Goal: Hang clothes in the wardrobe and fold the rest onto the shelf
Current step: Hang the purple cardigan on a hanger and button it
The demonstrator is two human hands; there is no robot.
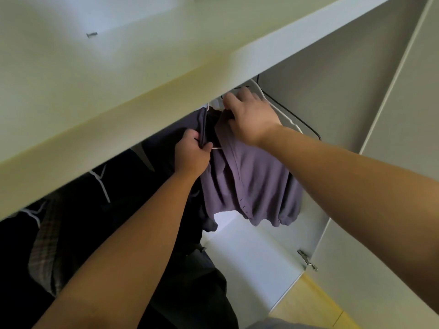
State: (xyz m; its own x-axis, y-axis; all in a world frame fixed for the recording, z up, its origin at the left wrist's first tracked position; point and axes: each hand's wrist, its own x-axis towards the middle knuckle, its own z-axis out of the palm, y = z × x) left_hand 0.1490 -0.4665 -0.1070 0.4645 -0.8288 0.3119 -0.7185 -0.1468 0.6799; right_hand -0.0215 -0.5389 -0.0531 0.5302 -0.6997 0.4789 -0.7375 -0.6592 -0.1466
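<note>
A purple shirt [251, 184] hangs on a white hanger [216, 148] inside the wardrobe, below the white shelf board [123, 74]. My left hand [193, 155] grips the shirt's left shoulder and collar edge. At the neck of the shirt, my right hand [251, 115] is up by the hanger's top, fingers curled over it. The hanging rail and the hanger's hook are hidden behind the shelf board and my right hand.
Empty white [285, 115] and black [299, 122] hangers hang to the right of the shirt. Dark garments [114, 198] on white hangers fill the left side. The wardrobe floor [251, 252] shows below, the open door with a hinge [306, 257] at right.
</note>
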